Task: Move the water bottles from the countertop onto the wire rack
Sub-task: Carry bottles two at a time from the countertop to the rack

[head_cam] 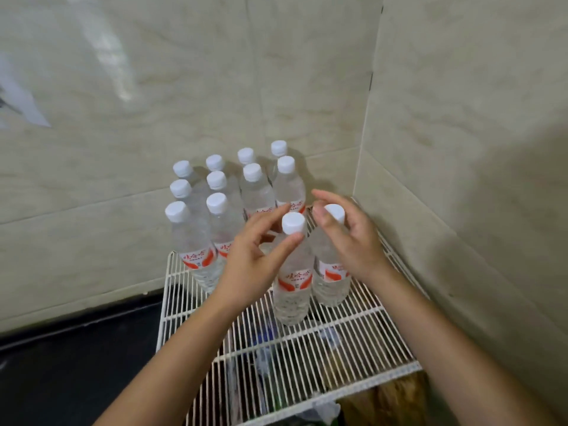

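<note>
A white wire rack (338, 342) stands in the corner of tiled walls. Several clear water bottles with white caps and red labels stand on its far part, such as the one at the left (192, 241). Two more stand upright nearer to me: a front bottle (292, 290) and a right bottle (332, 281). My left hand (255, 253) is beside the front bottle's neck with fingers spread, its thumb tip just under the cap. My right hand (353, 241) curls around the right bottle's neck, with the cap showing between thumb and fingers.
A dark countertop (76, 348) lies to the left of the rack. Tiled walls close in behind and on the right (461, 149). Under the rack's wires lie blurred items and a brown surface (387, 398). The near half of the rack holds no bottles.
</note>
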{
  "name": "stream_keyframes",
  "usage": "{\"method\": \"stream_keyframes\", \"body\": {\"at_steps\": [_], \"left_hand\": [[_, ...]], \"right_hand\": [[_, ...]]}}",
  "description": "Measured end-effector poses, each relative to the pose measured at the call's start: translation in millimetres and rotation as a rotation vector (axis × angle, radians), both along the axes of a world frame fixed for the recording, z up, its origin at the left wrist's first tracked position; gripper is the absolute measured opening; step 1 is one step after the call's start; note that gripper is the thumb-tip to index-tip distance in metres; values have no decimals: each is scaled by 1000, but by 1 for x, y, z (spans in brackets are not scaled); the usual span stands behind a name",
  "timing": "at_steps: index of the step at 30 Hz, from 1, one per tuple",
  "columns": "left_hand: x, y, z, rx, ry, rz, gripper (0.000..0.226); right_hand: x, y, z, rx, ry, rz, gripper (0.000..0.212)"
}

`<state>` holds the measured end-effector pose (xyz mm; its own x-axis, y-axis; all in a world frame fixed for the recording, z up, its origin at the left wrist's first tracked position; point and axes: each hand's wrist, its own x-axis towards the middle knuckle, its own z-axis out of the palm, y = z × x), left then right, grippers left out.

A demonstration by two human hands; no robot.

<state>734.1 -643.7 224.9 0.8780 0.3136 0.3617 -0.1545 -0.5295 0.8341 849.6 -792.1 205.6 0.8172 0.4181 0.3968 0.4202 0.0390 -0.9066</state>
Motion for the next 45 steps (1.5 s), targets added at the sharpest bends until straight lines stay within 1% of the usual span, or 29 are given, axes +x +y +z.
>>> {"method": "stream_keyframes", "body": {"at_steps": [2,4,6,8,9,10,12,14,16,19,21,23,30,32,34,35,37,39,41,43,45], "left_hand": [[3,4,12,122,49,-25,47],[5,9,23,209,137,-44,46],[9,16,33,261,169,-43,40],[12,21,40,321,144,-27,31],[13,22,43,351,129,-14,29],[14,24,45,377,115,0,29],[15,28,49,435,92,36,32],[20,36,54,532,74,80,34],[26,47,61,585,68,130,31],[35,62,65,544,111,171,31],[37,69,59,507,156,176,35],[37,73,51,545,198,190,39],[35,74,47,617,205,180,42],[33,74,49,656,228,154,48],[27,77,54,692,214,137,58],[22,79,58,694,184,149,61],[10,86,63,689,99,233,62],[-10,92,62,688,24,379,61],[-36,95,51,683,-35,525,60],[-66,96,31,718,-30,632,62],[-97,98,7,743,49,700,66]], "right_hand": [[8,-2,4,-50,-66,9,26],[11,-5,7,-133,-117,22,30],[17,-6,11,-295,-268,-43,42],[26,-2,20,-484,-453,-144,58],[29,2,26,-536,-496,-164,63],[32,6,31,-551,-499,-163,66],[38,16,37,-507,-455,-147,66],[44,27,39,-463,-436,-152,60],[48,39,43,-469,-424,-142,53],[53,55,42,-485,-410,-124,42],[53,62,39,-521,-381,-144,43],[52,65,37,-547,-362,-152,45],[48,63,35,-557,-343,-143,32],[44,62,38,-568,-350,-144,25],[37,59,45,-549,-355,-160,39],[34,58,51,-529,-369,-189,44],[25,57,62,-487,-453,-269,44],[13,58,65,-421,-549,-328,40],[-2,62,58,-328,-655,-383,43],[-22,71,38,-305,-760,-397,48],[-45,87,12,-348,-810,-306,55]]}}
